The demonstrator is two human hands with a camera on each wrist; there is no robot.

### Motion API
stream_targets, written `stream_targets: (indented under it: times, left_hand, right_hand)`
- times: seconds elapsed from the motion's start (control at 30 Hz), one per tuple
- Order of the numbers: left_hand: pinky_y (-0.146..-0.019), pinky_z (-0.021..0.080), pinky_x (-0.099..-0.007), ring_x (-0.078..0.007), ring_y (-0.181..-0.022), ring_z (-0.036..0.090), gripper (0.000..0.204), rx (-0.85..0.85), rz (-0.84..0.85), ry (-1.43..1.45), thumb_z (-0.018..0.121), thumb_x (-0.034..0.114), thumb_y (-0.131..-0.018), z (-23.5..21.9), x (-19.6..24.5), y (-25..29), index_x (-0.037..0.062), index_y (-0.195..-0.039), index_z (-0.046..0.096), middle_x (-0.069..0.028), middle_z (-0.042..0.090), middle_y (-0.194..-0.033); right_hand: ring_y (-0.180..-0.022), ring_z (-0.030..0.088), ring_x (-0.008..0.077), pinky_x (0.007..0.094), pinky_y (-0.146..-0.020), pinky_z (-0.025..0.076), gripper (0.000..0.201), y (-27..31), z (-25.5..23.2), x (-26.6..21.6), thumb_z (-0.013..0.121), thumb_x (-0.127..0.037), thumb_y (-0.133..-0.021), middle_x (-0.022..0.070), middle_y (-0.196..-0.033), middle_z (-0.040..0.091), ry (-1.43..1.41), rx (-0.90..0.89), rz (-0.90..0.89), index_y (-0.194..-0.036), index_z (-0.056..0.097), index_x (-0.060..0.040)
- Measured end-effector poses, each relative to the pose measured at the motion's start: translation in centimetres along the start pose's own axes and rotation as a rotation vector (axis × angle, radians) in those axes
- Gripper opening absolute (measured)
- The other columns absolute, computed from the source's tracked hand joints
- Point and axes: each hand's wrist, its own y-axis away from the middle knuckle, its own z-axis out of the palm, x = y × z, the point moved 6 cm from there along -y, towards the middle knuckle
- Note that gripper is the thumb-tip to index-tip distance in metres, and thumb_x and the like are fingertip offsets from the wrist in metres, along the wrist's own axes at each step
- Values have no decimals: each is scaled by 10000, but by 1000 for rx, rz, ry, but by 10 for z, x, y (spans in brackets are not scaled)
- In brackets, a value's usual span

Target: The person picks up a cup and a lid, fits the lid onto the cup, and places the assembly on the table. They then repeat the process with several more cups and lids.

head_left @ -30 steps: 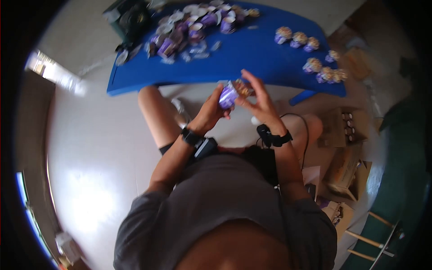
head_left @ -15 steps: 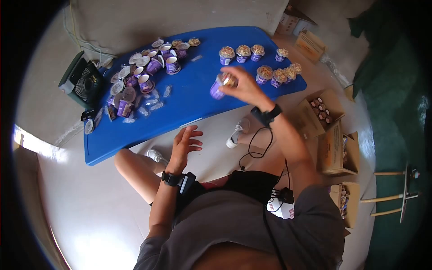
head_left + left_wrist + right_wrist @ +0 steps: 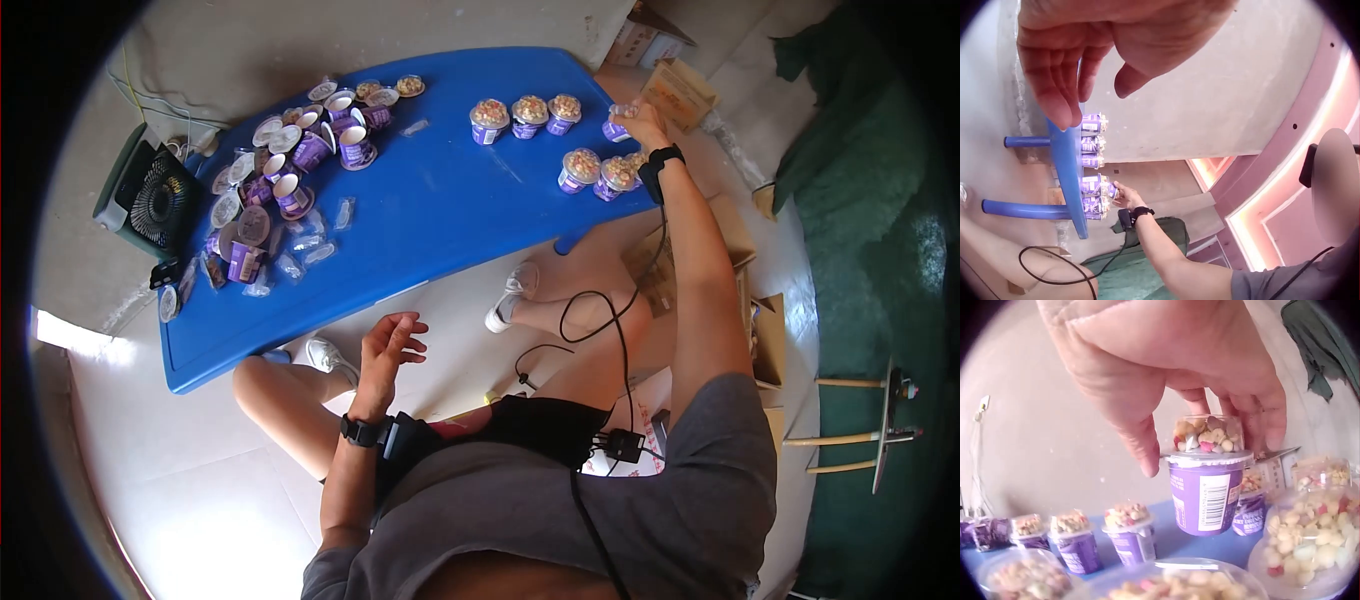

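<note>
My right hand reaches over the table's right end, thumb and fingers around the rim of a purple cup. In the right wrist view this cup is upright, its clear domed lid full of mixed pieces; the hand is above it, the thumb on the left, fingers behind and right. Similar lidded cups stand close by. Below the table's front edge, my left hand hangs in the air, holding nothing; the left wrist view shows its fingers loosely bent.
Empty purple cups, lids and clear wrappers are heaped on the left of the blue table. A dark fan stands beyond the left edge. Cardboard boxes are on the right; a black cable hangs near the right arm.
My right hand has carried its cup right and away from the body, to the cups at the right end. My left hand remains empty, slightly lower in view, its fingers more bent.
</note>
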Motion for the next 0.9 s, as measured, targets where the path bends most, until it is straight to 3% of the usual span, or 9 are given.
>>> stream_targets:
  times: [0.13,0.3,0.37,0.47,0.53,0.6,0.7,0.77,0.9]
  left_hand:
    - [-650,513,-256,-118,-761,598,359,11,-20,3,568,300,-942,-2,-2,-4,-4,-1133,580,-92,646,-963]
    - [-657,512,-252,-116,-763,596,346,12,-2,6,567,289,-945,-5,-2,-7,-1,-1133,580,-90,647,-971]
    - [-660,511,-253,-118,-765,596,343,13,-1,7,566,287,-946,-7,-3,-8,0,-1132,580,-91,646,-974]
    - [-666,510,-258,-122,-767,597,339,10,-2,2,565,284,-946,-6,0,-6,0,-1132,580,-91,645,-979]
    - [-668,510,-261,-125,-768,597,339,20,-3,-5,566,283,-946,-5,4,-6,0,-1132,578,-91,644,-981]
    - [-673,510,-265,-128,-770,598,344,-1,22,-13,573,285,-941,-5,8,-6,-1,-1132,575,-92,642,-985]
    - [-681,506,-264,-119,-769,597,336,8,58,-18,567,297,-943,-10,14,-5,11,-1117,586,-81,643,-984]
    - [-685,510,-270,-117,-771,596,329,8,93,-4,574,289,-941,-16,22,-4,10,-1116,585,-77,642,-983]
    - [-692,513,-265,-114,-771,596,298,40,135,21,587,252,-939,-31,36,-7,13,-1117,580,-73,642,-982]
  right_hand:
    - [-1019,628,299,409,-873,478,649,9,16,0,811,-419,-655,169,-1091,647,264,-115,123,-1155,606,-59]
    - [-1018,624,306,419,-879,470,599,-45,53,61,743,-458,-725,160,-1088,653,151,-170,78,-1160,615,-67]
    - [-1023,622,310,408,-875,473,575,-48,44,54,717,-473,-749,156,-1092,654,63,-169,42,-1151,624,-73]
    - [-1057,608,329,395,-885,471,588,4,14,-11,693,-500,-766,179,-1097,651,-75,-317,-73,-1132,633,-44]
    - [-1054,605,345,386,-880,472,629,47,14,-59,683,-535,-753,210,-1088,647,-191,-332,-323,-1114,638,-21]
    - [-1001,615,362,404,-874,474,670,95,10,-94,678,-552,-744,232,-1050,648,38,-264,-396,-1132,623,-9]
    - [-1047,563,372,464,-871,444,604,121,30,-101,700,-455,-742,208,-1085,609,359,-393,-480,-1146,583,-21]
    - [-993,552,371,476,-796,424,387,124,36,-95,713,-160,-690,165,-987,576,271,-343,-680,-1031,560,-58]
    - [-1117,527,342,441,-903,421,647,135,26,-120,756,-239,-701,152,-1167,568,373,-353,-595,-1274,502,-75]
